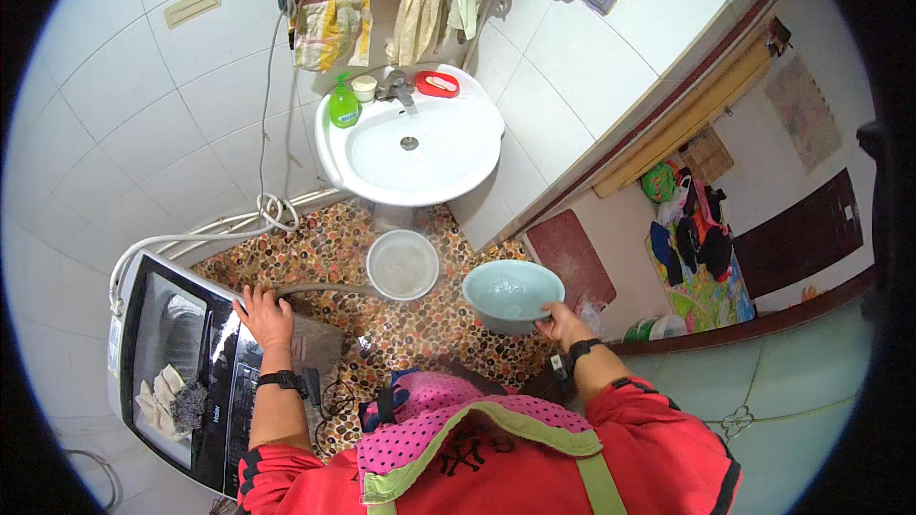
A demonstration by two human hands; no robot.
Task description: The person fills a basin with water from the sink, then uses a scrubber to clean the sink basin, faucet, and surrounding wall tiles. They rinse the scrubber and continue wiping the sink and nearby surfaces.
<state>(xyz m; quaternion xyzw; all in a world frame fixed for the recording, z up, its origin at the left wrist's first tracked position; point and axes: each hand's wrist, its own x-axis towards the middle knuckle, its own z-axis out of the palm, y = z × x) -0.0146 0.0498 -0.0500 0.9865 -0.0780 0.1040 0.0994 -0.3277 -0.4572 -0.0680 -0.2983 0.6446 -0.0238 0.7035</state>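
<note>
In my right hand is the rim of a pale blue-green basin, gripped at its right side and held tilted over the pebble-patterned floor; a little water seems to glisten inside. My left hand lies with fingers stretched out on the edge of a top-loading washing machine, which has a black frame and a see-through lid. On that machine sit pale cloths and a dark grey scrubber-like clump; whether they are on or under the lid I cannot tell.
A white washbasin hangs ahead, bearing a green pump bottle and a red soap dish. Below it stands a round whitish tub. A grey hose crosses the floor. Towels hang beneath a shelf. At right is a doorway.
</note>
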